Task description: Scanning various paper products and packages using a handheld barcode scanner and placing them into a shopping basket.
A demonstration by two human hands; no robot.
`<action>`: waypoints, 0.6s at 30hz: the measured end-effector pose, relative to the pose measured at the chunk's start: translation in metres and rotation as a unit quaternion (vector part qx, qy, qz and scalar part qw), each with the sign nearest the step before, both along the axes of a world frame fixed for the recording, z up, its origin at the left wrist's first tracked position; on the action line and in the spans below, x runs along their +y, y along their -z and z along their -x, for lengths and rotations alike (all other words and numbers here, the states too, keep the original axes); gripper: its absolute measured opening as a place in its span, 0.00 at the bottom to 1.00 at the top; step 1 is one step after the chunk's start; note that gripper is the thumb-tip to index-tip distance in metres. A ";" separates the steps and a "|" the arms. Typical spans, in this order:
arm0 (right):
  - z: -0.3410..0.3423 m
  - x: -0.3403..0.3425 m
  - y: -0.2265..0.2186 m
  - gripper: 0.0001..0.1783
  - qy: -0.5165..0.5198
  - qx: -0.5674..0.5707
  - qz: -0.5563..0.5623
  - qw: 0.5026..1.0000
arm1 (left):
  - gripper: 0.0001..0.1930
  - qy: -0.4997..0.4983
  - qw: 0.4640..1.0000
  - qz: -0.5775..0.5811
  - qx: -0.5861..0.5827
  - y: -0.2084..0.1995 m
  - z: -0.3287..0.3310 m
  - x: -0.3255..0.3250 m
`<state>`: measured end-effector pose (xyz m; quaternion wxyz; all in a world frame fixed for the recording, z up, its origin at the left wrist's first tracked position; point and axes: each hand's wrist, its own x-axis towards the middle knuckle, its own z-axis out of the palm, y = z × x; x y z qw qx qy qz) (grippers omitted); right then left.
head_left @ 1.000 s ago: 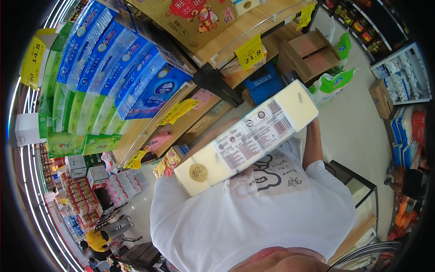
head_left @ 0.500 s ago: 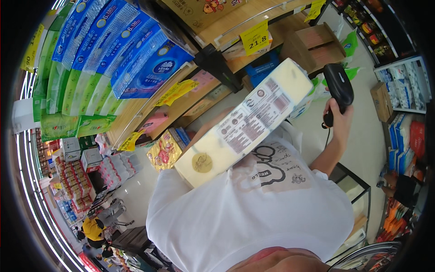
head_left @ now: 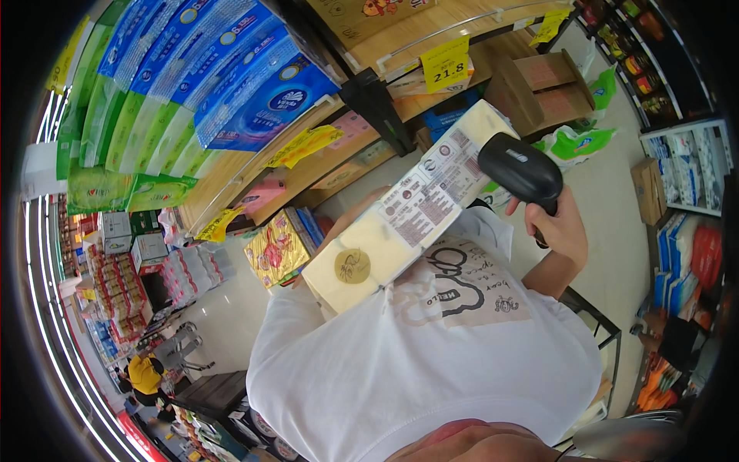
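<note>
A long, pale yellow plastic-wrapped pack [head_left: 419,208] is held slantwise in front of my chest, its contents not plain to see. A round gold sticker and a printed label face up. My left forearm [head_left: 350,219] runs behind the pack's far edge, where the pack hides my left hand and its fingers. In my right hand [head_left: 560,227] I grip a black handheld barcode scanner [head_left: 521,171] by its handle. The scanner's head overlaps the pack's upper right end and covers part of the label; whether they touch I cannot tell.
Blue and green tissue packs [head_left: 262,100] fill the shelf at the far left, with yellow price tags [head_left: 446,65] along the edges. An open cardboard box [head_left: 543,88] stands on the far right. A gold box [head_left: 279,248] sits by my left arm. A person in yellow [head_left: 145,375] is lower left.
My right hand has moved the scanner left and nearer, turning its head over the pack's label end. The pack has shifted only slightly.
</note>
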<state>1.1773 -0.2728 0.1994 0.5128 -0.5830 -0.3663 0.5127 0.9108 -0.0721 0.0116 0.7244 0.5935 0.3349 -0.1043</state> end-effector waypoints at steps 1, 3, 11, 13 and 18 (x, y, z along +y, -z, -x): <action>-0.001 0.002 0.004 0.21 0.043 0.012 -0.044 0.998 | 0.22 -0.001 1.000 -0.002 0.000 -0.001 0.001 0.001; -0.005 0.009 0.012 0.20 0.078 0.024 -0.088 0.993 | 0.23 -0.005 1.000 -0.007 0.000 -0.001 0.005 0.003; -0.052 0.043 0.130 0.22 0.265 0.008 -0.085 0.960 | 0.24 -0.013 1.000 -0.026 0.005 -0.002 0.015 0.015; -0.055 0.041 0.169 0.31 0.283 0.102 -0.077 0.950 | 0.24 -0.014 0.999 -0.030 0.008 -0.003 0.018 0.017; -0.062 0.037 0.225 0.31 0.156 0.237 -0.154 0.947 | 0.25 0.004 0.999 -0.036 0.014 -0.003 0.017 0.023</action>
